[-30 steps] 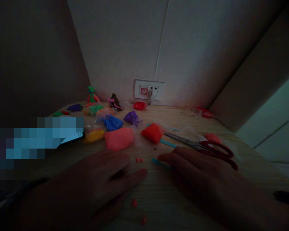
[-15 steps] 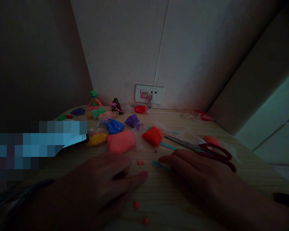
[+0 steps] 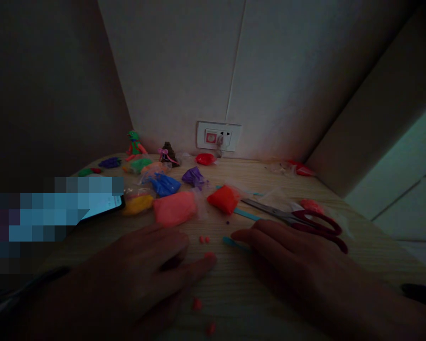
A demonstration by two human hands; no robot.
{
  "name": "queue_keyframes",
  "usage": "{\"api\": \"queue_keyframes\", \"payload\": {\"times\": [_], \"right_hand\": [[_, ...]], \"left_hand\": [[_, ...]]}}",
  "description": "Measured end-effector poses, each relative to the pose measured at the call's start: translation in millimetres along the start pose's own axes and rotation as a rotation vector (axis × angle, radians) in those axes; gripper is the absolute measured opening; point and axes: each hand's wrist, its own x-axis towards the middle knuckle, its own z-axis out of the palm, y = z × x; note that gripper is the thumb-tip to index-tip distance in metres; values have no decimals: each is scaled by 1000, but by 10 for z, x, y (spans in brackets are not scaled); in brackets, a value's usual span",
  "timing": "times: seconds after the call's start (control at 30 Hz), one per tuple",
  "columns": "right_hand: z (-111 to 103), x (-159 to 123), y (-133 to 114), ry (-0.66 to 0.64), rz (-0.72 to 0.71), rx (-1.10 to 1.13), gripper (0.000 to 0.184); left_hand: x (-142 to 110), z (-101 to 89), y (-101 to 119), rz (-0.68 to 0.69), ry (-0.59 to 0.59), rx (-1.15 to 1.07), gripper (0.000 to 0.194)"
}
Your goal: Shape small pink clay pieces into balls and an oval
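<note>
My left hand (image 3: pixel 145 270) is low over the table, one finger stretched right and a gap between it and the others. At its fingertip shows a small pink clay bit (image 3: pixel 210 255), partly covered. Just beyond lie two tiny pink clay balls (image 3: pixel 204 239). My right hand (image 3: pixel 298 260) has its fingers together and bent over a thin blue modelling tool (image 3: pixel 230 241), whose tip sticks out to the left; the grip itself is partly hidden. Nearer me are two more pink clay bits, one (image 3: pixel 197 304) above the other (image 3: pixel 211 327).
Scissors with red handles (image 3: pixel 317 222) lie beyond my right hand. Bagged clay, pink (image 3: pixel 175 207), orange-red (image 3: pixel 223 199), blue (image 3: pixel 166 184) and purple (image 3: pixel 194 176), spreads across the table (image 3: pixel 255 293). A lit phone (image 3: pixel 104 207) is left. Figures (image 3: pixel 137 146) stand behind, near a wall socket (image 3: pixel 219 136).
The view has shifted slightly, so most things appear a little farther left. Both hands keep nearly the same pose and place on the table.
</note>
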Motion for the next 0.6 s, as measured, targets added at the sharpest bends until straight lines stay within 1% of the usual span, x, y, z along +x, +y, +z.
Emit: {"api": "queue_keyframes", "payload": {"times": [0.07,0.1,0.13,0.17,0.2,0.23,0.27,0.3,0.33,0.43,0.5,0.6], "right_hand": [[-7,7,-8,4,7,-1,45],[-17,9,-9,2,3,-2,44],[-30,11,-9,-10,-3,-2,44],[-42,11,-8,-35,-4,2,43],[-53,11,-6,-44,-4,9,42],[-59,10,-4,-40,-1,16,41],[-61,10,-4,-33,0,20,40],[-58,10,-5,-28,-1,21,39],[-53,9,-7,-25,-3,19,38],[-33,4,-16,15,-12,6,39],[-29,-2,-19,7,-5,10,42],[-35,-6,-14,-28,-8,22,42]], "left_hand": [[12,-33,4,2,-36,19,39],[16,-45,5,-41,-5,25,40],[17,-52,4,-19,36,4,37],[15,-52,1,37,-30,-8,34],[9,-46,-3,14,-25,3,35],[-1,-37,-8,-14,-3,-3,42],[-12,-24,-14,-11,-9,-15,47],[-25,-13,-20,-12,-3,-23,47],[-36,-4,-27,-47,1,-30,49],[-52,-4,-41,-20,-6,-16,45],[-50,-15,-40,9,-47,8,43],[-38,-13,-24,-1,-50,-17,39]]}}
